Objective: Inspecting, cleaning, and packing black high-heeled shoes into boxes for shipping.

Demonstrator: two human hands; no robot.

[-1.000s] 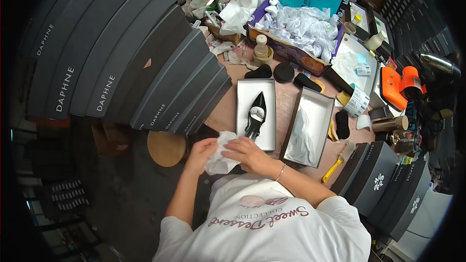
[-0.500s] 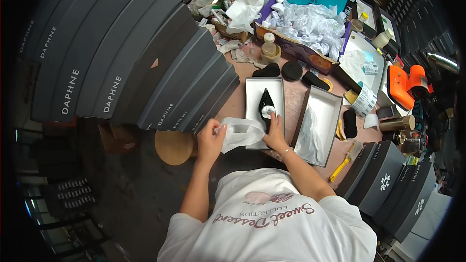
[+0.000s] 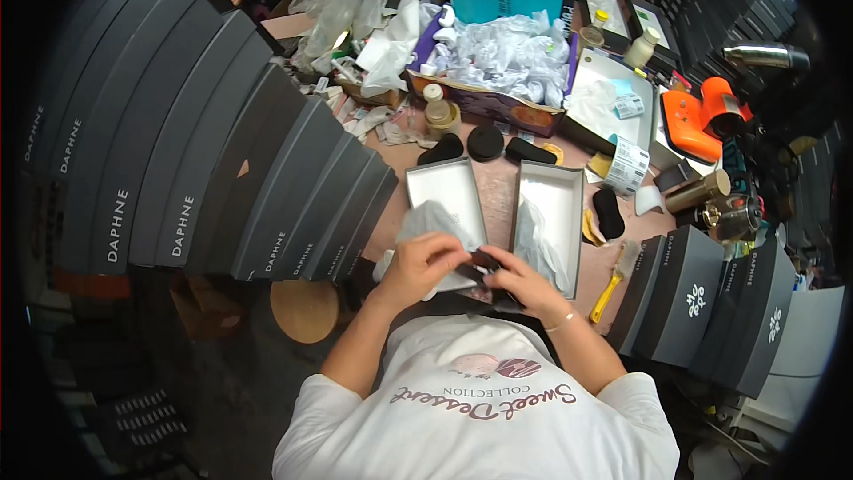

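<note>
Low over the near end of an open white-lined shoebox [image 3: 455, 182], my right hand [image 3: 526, 286] grips a black pointed shoe [image 3: 482, 268]. The shoe is partly hidden behind my fingers. My left hand [image 3: 419, 268] is beside it with fingers pinched together at the shoe's edge; what they hold, if anything, is hidden. A translucent white bag [image 3: 430, 220] lies across the box, partly behind my left hand. To the right is a second open shoebox part [image 3: 558, 187] with a crumpled translucent white wrapping [image 3: 542, 244] inside.
Stacked dark grey shoeboxes [image 3: 209, 151] crowd the left, with more boxes [image 3: 682, 298] at the right. A purple carton [image 3: 484, 93] of crumpled white paper stands behind. Black pads [image 3: 442, 149], a yellow-handled brush [image 3: 608, 292], a bottle [image 3: 437, 107] and an orange tape dispenser [image 3: 693, 129] surround the workspace.
The shoe has come out of the box into my right hand, nearer my body. My left hand has let go of the white bag, which lies over the box. The whole view has shifted.
</note>
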